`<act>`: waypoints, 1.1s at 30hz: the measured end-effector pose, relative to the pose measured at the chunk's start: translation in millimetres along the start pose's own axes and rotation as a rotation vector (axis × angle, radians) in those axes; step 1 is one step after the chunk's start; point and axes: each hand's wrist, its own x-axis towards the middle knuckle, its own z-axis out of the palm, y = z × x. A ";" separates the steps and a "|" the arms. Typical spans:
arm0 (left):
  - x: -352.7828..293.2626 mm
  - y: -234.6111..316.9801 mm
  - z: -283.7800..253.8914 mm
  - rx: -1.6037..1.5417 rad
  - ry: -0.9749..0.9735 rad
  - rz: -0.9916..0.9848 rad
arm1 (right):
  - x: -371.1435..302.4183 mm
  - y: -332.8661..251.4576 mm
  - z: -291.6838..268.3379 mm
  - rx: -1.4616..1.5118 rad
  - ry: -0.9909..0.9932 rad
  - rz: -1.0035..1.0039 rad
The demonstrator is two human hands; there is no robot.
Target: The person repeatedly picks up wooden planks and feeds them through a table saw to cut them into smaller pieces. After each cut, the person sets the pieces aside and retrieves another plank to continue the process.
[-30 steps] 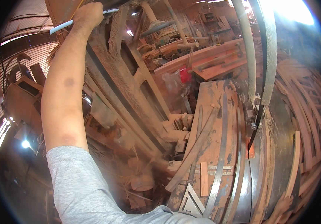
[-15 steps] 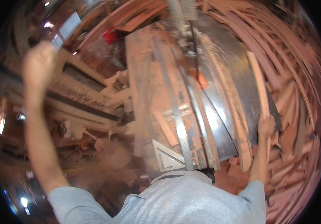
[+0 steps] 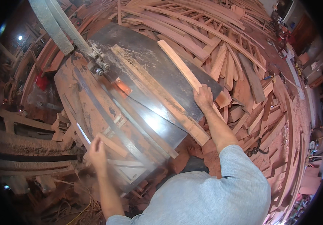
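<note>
My right hand (image 3: pixel 204 96) is closed around a long, slightly bowed wooden strip (image 3: pixel 178 65) at the right edge of a dark metal saw table (image 3: pixel 139 48). At the left side of the table my left hand (image 3: pixel 97 153) is closed, fingertips pinched. A thin pale flat strip (image 3: pixel 82 132), seen nearly edge-on, runs from those fingers; its kind is unclear. Close to that hand lie a short wooden piece (image 3: pixel 112 146) and a pale triangular set square (image 3: pixel 131 171). A longer, sawdust-covered wooden bar (image 3: pixel 161 99) lies lengthwise along the table, apart from both hands.
The saw's blade guide (image 3: pixel 98 65) hangs over the table beside an orange piece (image 3: pixel 122 87). A metal straight strip (image 3: pixel 122 135) lies along the left board. Piled wooden offcuts (image 3: pixel 240 86) crowd the right side. A metal clamp (image 3: pixel 258 149) lies among them.
My view has swung to the right. My left hand has come down from the far left to beside the set square. My right hand stays on the bowed wooden strip.
</note>
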 end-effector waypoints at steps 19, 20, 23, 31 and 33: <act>-316.8 128.3 245.6 -0.084 -0.448 -0.288 | -58.8 -65.4 -28.6 0.516 -0.547 -0.352; -318.8 131.7 250.7 -0.098 -0.406 -0.318 | -66.2 -64.3 -13.1 0.482 -0.528 -0.426; -336.7 125.0 264.3 -0.230 -0.241 -0.405 | -51.2 -58.6 -49.2 0.872 -0.895 -0.175; -366.4 136.1 270.8 -0.544 -0.088 -0.489 | -141.1 -30.0 -79.9 1.687 -1.361 0.624; -375.0 182.3 243.1 -0.390 -0.162 -0.560 | -172.6 -25.6 -90.9 1.428 -1.230 0.558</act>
